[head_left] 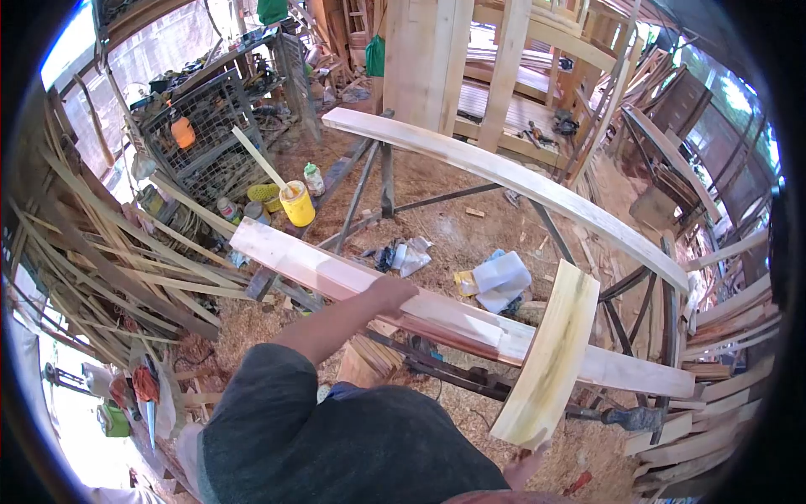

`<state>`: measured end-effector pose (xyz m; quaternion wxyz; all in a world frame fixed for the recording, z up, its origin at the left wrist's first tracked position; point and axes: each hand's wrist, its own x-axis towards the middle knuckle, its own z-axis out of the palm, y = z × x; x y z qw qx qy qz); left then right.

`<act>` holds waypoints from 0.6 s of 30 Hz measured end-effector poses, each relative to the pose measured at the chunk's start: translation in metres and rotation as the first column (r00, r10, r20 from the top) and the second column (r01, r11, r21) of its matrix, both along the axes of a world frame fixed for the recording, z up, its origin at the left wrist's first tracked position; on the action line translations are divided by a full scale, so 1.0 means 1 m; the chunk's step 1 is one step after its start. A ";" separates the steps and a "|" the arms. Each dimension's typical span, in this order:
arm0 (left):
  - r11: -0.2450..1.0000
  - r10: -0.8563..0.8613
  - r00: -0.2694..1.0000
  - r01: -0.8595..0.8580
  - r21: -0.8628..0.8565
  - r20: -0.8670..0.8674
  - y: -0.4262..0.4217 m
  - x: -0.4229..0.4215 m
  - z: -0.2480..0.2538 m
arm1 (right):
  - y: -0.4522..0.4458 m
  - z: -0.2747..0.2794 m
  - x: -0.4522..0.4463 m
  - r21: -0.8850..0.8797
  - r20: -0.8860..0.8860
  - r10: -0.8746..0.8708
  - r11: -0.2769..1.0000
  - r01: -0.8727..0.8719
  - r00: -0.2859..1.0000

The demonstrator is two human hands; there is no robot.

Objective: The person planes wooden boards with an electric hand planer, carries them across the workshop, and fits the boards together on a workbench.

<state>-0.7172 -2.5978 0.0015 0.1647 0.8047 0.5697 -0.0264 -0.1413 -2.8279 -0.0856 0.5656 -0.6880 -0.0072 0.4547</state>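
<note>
My left hand (393,294) is closed over a long pale plank (311,269), which lies across metal trestles in front of me. Its fingers are partly hidden. A shorter, wider board (550,357) with a dark streak in its grain crosses over the plank's right part. At the near end of this board is my right hand (527,466), closed on its edge and seen only in part. Farther off, a second long beam (504,172) rests on the same trestles (387,181), roughly side by side with the plank.
Left of the plank stand a yellow container (296,206) with a stick in it and a small bottle (314,179). Plastic bags (501,279) lie on the shavings-covered floor. Wood strips (117,260) are heaped at left; stacked boards (714,437) lie at right. A dark metal bar (445,367) runs below the plank.
</note>
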 end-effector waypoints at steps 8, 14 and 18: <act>0.990 0.144 0.961 -0.139 0.040 -0.237 -0.033 -0.158 0.011 | 0.064 0.126 -0.016 -0.361 0.922 0.374 0.924 -0.122 0.102; 0.982 0.184 0.962 -0.187 0.005 -0.201 -0.025 -0.185 -0.004 | 0.188 0.139 -0.196 -0.363 0.930 0.222 0.442 -0.820 -0.292; 0.978 0.207 0.959 -0.207 0.020 -0.193 -0.024 -0.190 -0.010 | 0.232 0.124 -0.252 -0.734 0.677 0.316 0.225 -0.641 -0.665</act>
